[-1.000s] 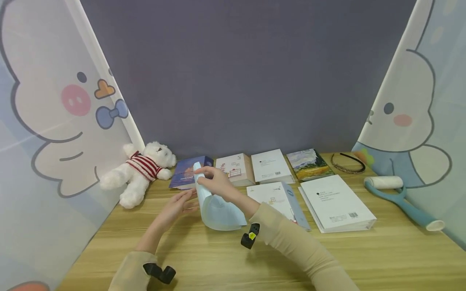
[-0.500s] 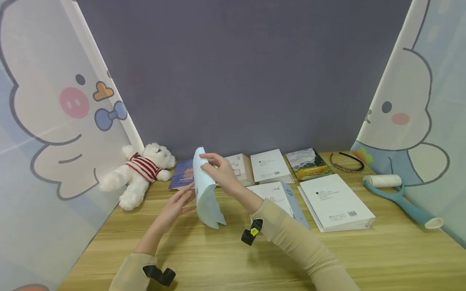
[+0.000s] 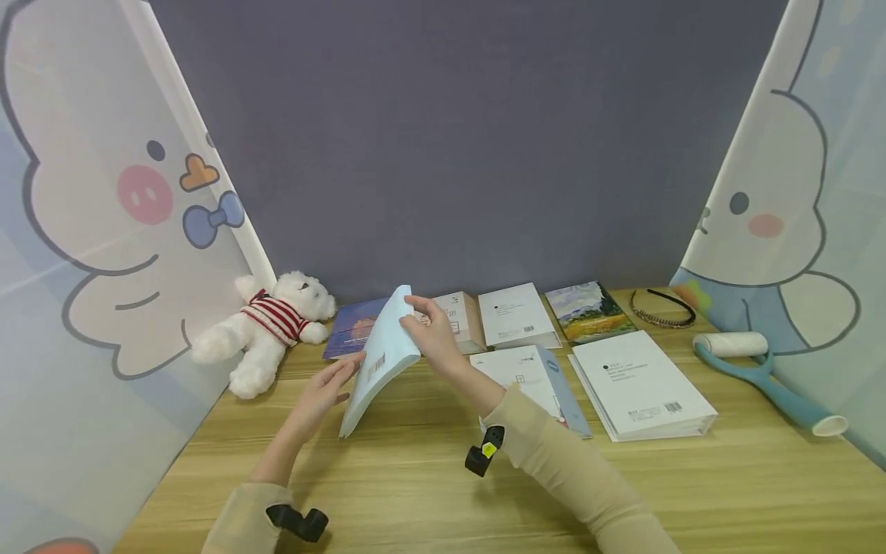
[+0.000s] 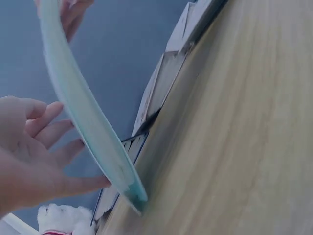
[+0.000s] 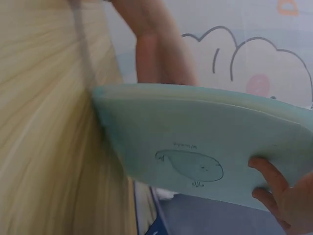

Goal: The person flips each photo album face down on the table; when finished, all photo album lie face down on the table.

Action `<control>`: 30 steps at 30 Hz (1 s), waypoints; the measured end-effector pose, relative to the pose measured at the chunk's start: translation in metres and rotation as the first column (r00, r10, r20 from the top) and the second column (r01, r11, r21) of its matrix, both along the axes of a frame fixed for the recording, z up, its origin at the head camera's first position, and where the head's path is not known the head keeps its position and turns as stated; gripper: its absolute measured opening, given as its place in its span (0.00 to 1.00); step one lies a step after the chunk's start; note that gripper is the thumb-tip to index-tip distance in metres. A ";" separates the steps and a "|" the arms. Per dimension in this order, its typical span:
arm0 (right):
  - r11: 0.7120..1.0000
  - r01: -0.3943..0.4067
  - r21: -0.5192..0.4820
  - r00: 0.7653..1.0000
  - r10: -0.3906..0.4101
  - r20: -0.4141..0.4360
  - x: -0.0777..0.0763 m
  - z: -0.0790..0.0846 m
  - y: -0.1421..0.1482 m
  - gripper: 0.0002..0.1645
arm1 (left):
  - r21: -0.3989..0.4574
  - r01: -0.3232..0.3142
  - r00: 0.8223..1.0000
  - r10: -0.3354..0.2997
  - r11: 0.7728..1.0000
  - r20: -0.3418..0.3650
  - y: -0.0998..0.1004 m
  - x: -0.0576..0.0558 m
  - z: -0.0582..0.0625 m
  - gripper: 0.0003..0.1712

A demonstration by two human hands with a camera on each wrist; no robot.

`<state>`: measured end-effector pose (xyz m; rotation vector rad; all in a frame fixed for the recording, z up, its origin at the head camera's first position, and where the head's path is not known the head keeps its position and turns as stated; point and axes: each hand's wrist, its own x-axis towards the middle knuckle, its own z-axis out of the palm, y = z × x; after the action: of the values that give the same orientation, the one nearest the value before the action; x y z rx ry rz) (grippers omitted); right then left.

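A light blue softcover book (image 3: 388, 342) stands tilted and slightly bowed between the hands, its barcode side showing in the head view. A whale drawing marks the cover (image 5: 190, 164) in the right wrist view. My right hand (image 3: 436, 338) grips the upper right edge; two of its fingertips touch the whale side. On the other side, my left hand (image 4: 39, 152) rests extended, spread fingers against the book. The book's lower end hangs close to the wooden table (image 3: 415, 477); whether it touches cannot be told.
Several books lie behind and to the right, among them a white one (image 3: 640, 385) and one with a painted landscape (image 3: 588, 312). At left lies a white teddy bear (image 3: 273, 323). A headband (image 3: 663, 309) and a blue-handled lint roller (image 3: 768, 377) lie at right.
The book has gone from curled over to nearly flat, turning its barcode side into view. Its lower end has swung left. My right hand has shifted right and my left hand slightly left.
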<state>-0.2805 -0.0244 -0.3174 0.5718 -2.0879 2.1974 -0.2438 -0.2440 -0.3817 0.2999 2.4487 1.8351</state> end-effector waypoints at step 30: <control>0.778 0.084 0.623 0.989 0.009 -0.144 -0.002 -0.056 0.055 0.35 | -0.274 -0.020 0.995 0.046 0.962 0.087 -0.013 -0.006 -0.017 0.28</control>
<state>-0.2826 0.0307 -0.3736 0.6795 -2.7032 1.3309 -0.2499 -0.2571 -0.3982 0.1526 2.6107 1.4585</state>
